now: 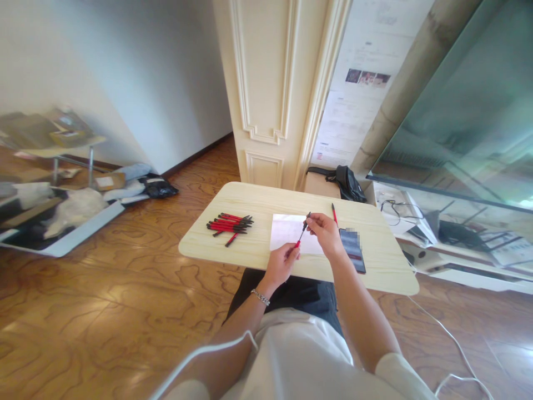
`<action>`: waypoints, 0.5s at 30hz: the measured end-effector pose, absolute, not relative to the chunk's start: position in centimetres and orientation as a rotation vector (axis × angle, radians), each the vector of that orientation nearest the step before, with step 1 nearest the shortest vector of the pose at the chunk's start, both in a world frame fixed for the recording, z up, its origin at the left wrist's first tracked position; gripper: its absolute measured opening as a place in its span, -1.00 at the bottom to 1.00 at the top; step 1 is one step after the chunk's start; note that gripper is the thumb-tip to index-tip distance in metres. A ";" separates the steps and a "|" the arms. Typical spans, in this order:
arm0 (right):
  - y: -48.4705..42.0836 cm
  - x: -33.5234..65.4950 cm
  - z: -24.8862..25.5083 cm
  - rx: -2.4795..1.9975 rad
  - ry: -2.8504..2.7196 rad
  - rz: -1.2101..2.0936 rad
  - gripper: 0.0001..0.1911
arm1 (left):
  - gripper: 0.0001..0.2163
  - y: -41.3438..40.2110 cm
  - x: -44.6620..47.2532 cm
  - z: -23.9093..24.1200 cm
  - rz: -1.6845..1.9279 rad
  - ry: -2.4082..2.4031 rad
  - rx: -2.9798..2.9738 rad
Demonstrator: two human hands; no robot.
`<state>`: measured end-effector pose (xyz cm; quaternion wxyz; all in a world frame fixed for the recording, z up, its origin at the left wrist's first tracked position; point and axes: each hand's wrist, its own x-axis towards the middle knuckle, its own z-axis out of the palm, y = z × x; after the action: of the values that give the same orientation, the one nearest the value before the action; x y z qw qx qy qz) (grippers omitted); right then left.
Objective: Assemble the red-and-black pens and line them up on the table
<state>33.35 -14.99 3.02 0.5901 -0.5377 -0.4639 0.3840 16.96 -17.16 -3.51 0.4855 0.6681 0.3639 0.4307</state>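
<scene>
My left hand [282,260] pinches the red lower end of a red and black pen [302,230], fingers closed. My right hand [325,230] grips the pen's black upper end, fingers closed too. Both hands hold the pen tilted above a white sheet of paper [287,233] on the small light wooden table [258,253]. A pile of several red and black pens [229,224] lies on the table to the left. A single red pen [333,213] lies behind my right hand.
A dark phone [353,251] lies on the table by my right wrist. A black bag [347,182] sits behind the table near a cream pillar [275,89]. Clutter and a tray [62,216] lie on the wooden floor at left. A white cable [453,344] trails at right.
</scene>
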 end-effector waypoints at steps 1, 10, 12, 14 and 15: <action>-15.1 33.2 2.7 -1.258 -1.098 0.900 -0.64 | -0.66 -17.1 17.0 -3.5 1.051 0.881 1.621; -16.5 32.3 0.7 -1.266 -1.186 0.946 -0.69 | -0.65 -17.2 16.9 -3.3 1.029 0.853 1.602; -16.6 32.4 0.7 -1.250 -1.209 0.956 -0.70 | -0.65 -17.2 16.7 -3.2 1.014 0.831 1.594; -16.7 32.4 0.7 -1.222 -1.233 0.973 -0.72 | -0.65 -17.0 16.5 -3.2 0.983 0.799 1.579; -16.8 32.4 0.7 -1.206 -1.242 0.982 -0.73 | -0.65 -16.8 16.4 -3.2 0.961 0.777 1.560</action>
<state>32.39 -16.79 0.69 0.5445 -0.5083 -0.5234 0.4138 16.43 -16.82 -3.19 0.5443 0.6576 0.3274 0.4050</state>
